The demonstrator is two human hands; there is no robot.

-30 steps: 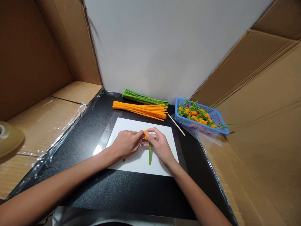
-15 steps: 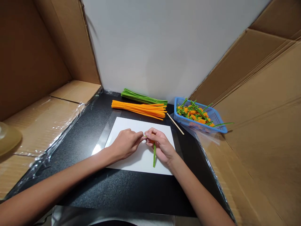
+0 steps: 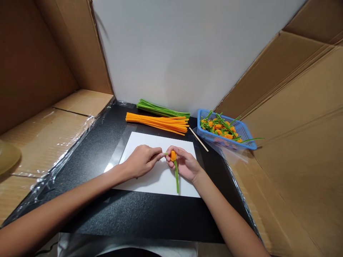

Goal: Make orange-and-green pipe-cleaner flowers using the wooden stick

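Observation:
Over the white sheet point(image 3: 158, 185), my right hand point(image 3: 189, 165) is closed around a small pipe-cleaner flower. Its orange coiled head point(image 3: 173, 156) shows between thumb and fingers, and the green stem point(image 3: 177, 178) hangs down toward me. My left hand point(image 3: 144, 160) pinches a short green pipe-cleaner end point(image 3: 165, 154) that sticks out left of the orange head. Fingers of the right hand hide where that green end joins the rest.
Behind the sheet lie an orange pipe-cleaner bundle point(image 3: 157, 123) and a green bundle point(image 3: 160, 108). A thin wooden stick point(image 3: 198, 139) rests beside a blue basket point(image 3: 250, 144) of orange and green pieces. Cardboard panels point(image 3: 300, 142) flank the black tabletop point(image 3: 134, 217).
My right hand has opened slightly and turned, so the orange head now shows. The left fingers have pulled back a little, still pinching the green end.

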